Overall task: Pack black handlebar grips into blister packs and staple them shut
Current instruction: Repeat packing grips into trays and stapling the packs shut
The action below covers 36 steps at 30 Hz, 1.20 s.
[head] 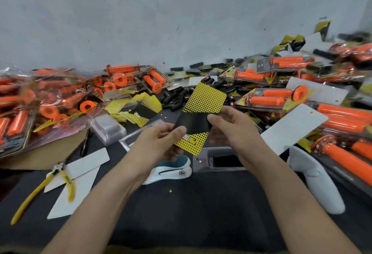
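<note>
Both hands hold one yellow-and-black printed backing card (201, 110) above the middle of the dark table. My left hand (161, 141) pinches its lower left edge, thumb on top. My right hand (227, 120) pinches its right edge. Loose black handlebar grips (175, 98) lie in a heap behind the card. A white and teal stapler (171, 170) rests on the table under my left wrist. An empty clear blister shell (108, 127) lies to the left of my hands.
Packs of orange grips pile up at left (40, 102) and right (342, 116). White card backs (293, 130) lie right of my hand and at lower left (76, 181). Yellow-handled pliers (40, 189) rest at lower left. A white handheld device (314, 177) lies at right.
</note>
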Each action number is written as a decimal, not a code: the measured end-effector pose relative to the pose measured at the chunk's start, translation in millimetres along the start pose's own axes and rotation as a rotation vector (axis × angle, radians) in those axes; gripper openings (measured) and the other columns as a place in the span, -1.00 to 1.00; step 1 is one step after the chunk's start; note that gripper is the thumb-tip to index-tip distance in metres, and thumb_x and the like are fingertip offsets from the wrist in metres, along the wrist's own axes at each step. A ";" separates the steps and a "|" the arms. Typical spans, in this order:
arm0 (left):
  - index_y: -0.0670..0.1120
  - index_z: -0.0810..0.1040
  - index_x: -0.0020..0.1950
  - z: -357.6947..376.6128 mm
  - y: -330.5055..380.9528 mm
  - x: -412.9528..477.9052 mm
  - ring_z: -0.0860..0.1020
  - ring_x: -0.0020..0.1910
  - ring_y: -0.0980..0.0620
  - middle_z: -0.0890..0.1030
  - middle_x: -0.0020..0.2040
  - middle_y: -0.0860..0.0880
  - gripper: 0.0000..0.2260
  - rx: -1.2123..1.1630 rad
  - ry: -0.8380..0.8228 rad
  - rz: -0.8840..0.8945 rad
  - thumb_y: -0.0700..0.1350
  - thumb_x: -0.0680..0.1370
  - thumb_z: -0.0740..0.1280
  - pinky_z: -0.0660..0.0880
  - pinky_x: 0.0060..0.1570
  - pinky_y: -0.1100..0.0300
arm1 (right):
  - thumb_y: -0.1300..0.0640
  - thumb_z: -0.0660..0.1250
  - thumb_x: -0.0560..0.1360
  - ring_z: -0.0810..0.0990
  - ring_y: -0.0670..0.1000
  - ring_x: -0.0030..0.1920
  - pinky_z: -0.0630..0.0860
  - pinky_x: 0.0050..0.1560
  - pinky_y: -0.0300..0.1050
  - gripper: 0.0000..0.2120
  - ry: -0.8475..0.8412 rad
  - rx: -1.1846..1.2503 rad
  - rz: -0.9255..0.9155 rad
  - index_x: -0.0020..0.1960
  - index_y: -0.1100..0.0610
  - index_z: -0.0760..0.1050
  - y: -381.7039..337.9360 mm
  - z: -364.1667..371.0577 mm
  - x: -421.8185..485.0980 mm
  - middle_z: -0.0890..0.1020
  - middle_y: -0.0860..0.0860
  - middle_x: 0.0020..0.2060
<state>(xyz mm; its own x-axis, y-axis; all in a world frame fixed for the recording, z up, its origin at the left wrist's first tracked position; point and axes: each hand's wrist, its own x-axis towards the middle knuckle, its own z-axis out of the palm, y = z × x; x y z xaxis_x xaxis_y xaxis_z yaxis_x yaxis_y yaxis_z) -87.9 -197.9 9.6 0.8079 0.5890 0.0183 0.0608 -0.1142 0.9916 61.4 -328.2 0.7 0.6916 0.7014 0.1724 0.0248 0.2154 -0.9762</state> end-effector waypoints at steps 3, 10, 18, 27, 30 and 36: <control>-0.05 0.61 -0.01 2.5 -1.5 -4.3 0.57 -0.28 0.07 0.65 -0.13 -0.08 -0.82 -0.056 -0.070 -0.010 0.05 0.54 0.39 0.49 -0.36 0.23 | 0.18 0.34 0.60 0.69 -0.04 -0.21 0.61 -0.27 -0.19 -0.86 -0.026 0.032 -0.020 0.15 0.11 0.57 -2.2 -4.5 -4.1 0.71 -0.02 -0.15; -0.06 0.55 0.05 -6.7 3.3 -11.3 0.48 -0.42 0.01 0.51 -0.21 -0.28 -0.83 0.192 -0.033 0.132 0.02 0.62 0.28 0.49 -0.35 0.13 | 0.21 0.33 0.61 0.66 -0.01 -0.19 0.62 -0.21 -0.19 -0.95 -0.078 0.065 0.006 0.06 0.15 0.53 4.7 1.8 -6.3 0.68 -0.06 -0.21; 0.24 0.44 0.03 -21.2 -18.9 -41.3 0.63 -0.12 0.17 0.61 -0.09 0.18 -0.76 0.682 0.000 0.351 -0.15 0.61 0.32 0.48 -0.16 0.39 | 0.35 0.23 0.60 0.72 0.11 -0.04 0.64 -0.13 -0.10 -0.83 -0.193 0.217 0.161 0.09 0.15 0.52 14.5 15.5 -12.7 0.73 0.09 -0.05; 0.27 0.35 0.08 -20.7 -26.0 -51.1 0.47 -0.07 0.20 0.42 -0.01 0.27 -0.70 0.953 -0.079 0.519 -0.15 0.57 0.31 0.41 -0.19 0.33 | 0.40 0.14 0.59 0.70 0.03 -0.17 0.64 -0.13 -0.09 -0.47 -0.245 0.219 0.110 -0.31 -0.05 0.68 10.3 14.4 -18.8 0.71 0.00 -0.24; 0.30 0.30 0.06 -16.9 -26.6 -50.1 0.48 -0.06 0.19 0.41 0.00 0.28 -0.72 0.993 -0.057 0.514 -0.10 0.59 0.27 0.44 -0.18 0.29 | 0.41 0.15 0.58 0.70 0.04 -0.13 0.63 -0.10 -0.10 -0.50 -0.250 0.184 0.067 -0.32 -0.01 0.65 12.6 15.9 -20.5 0.70 0.01 -0.23; 0.31 0.26 0.19 -3.5 -26.7 -50.6 0.49 0.17 0.16 0.42 0.21 0.34 -0.60 0.755 -0.085 0.388 0.49 0.47 0.07 0.51 0.07 0.06 | 0.45 0.09 0.56 0.68 0.04 -0.17 0.60 -0.22 -0.17 -0.57 -0.183 0.288 0.053 -0.33 0.07 0.46 7.8 19.7 -24.5 0.56 0.03 -0.32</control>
<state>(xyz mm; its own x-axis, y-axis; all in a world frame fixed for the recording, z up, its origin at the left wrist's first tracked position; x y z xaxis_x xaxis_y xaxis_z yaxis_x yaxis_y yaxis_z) -132.5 -221.8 -17.4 0.8917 0.3397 0.2992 0.1212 -0.8160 0.5652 30.5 -330.3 -8.5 0.5446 0.8216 0.1684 -0.2309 0.3400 -0.9116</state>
